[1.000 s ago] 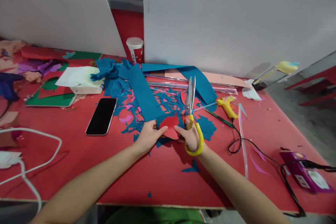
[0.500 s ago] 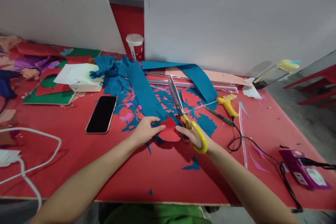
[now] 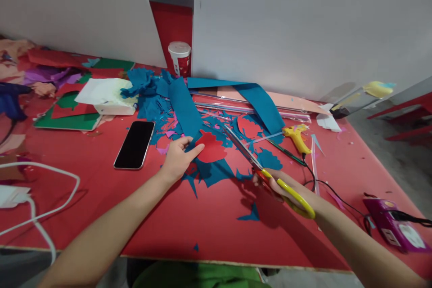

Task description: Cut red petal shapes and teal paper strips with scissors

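Scissors (image 3: 250,157) gripped in the right hand (image 3: 286,178) slant diagonally, tips far-left, the left hand (image 3: 176,158) pinching red paper (image 3: 212,147).

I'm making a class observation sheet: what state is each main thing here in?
Left hand: pinching red cutout
Right hand: holding scissors
Scissors: blades apparently closed
Phone: flat, screen dark
Cup: upright, lidded
Yellow glue gun: lying down, corded
Blue scraps: scattered
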The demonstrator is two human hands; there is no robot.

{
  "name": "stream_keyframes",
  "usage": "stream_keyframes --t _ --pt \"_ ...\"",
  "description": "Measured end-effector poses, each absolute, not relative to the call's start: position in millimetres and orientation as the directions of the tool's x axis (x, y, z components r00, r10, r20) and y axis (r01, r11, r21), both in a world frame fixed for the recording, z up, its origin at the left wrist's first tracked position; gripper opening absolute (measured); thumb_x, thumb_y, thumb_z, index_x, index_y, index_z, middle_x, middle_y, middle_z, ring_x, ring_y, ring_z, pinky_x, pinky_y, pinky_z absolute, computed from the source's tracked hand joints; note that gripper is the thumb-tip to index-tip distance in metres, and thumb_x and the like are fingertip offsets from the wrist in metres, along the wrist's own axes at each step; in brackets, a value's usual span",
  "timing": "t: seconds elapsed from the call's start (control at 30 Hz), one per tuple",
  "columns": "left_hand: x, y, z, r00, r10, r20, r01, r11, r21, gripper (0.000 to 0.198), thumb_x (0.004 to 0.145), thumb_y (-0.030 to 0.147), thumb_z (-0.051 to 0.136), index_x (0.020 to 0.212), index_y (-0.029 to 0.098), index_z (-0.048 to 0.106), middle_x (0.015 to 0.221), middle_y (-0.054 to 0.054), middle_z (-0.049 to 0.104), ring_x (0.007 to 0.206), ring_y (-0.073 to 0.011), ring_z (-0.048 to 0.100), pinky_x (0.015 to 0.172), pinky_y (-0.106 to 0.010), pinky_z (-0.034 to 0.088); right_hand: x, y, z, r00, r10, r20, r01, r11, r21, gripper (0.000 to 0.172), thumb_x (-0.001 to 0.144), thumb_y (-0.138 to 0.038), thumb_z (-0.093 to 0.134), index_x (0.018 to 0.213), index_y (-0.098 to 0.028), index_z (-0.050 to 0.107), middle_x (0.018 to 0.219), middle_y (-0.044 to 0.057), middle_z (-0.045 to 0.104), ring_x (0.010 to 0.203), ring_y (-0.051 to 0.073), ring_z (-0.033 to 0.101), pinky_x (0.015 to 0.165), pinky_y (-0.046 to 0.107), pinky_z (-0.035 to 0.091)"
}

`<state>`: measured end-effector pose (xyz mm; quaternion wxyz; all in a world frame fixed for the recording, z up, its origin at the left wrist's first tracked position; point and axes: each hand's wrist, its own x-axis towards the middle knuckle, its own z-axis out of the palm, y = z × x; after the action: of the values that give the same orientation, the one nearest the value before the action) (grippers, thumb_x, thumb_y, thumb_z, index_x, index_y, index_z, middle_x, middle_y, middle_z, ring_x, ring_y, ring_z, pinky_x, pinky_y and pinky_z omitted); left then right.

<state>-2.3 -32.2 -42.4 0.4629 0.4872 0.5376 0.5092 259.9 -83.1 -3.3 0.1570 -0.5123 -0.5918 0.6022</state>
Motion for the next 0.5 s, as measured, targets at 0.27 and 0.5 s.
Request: stream_keyframes --t 0.27,0.5 --pt "-4 -32 -42 -0.142 0.99 -0.012 -0.074 0.001 0.997 0.027 0.062 0.035 0.065 0.056 0.016 0.046 0.054 0.006 0.044 0.051 -0.0071 0.042 0.05 -0.02 0.036 270 -82 11 -0.529 0.734 -0.426 0.572 -0.063 -0.818 0.048 0.078 -0.061 0.033 0.083 -0.016 0.052 0.074 0.003 0.051 0.051 0.009 0.037 0.045 0.023 0.036" --pt "-2 -34 -42 -0.142 0.99 0.008 -0.051 -0.015 0.999 0.026 0.062 0.034 0.066 0.057 0.016 0.048 0.054 0.006 0.042 0.049 -0.0061 0.038 0.048 -0.019 0.034 270 -84 15 -0.509 0.712 -0.484 0.607 -0.102 -0.788 0.05 0.077 -0.062 0.033 0.096 -0.02 0.053 0.09 0.006 0.053 0.066 0.014 0.045 0.061 0.029 0.042"
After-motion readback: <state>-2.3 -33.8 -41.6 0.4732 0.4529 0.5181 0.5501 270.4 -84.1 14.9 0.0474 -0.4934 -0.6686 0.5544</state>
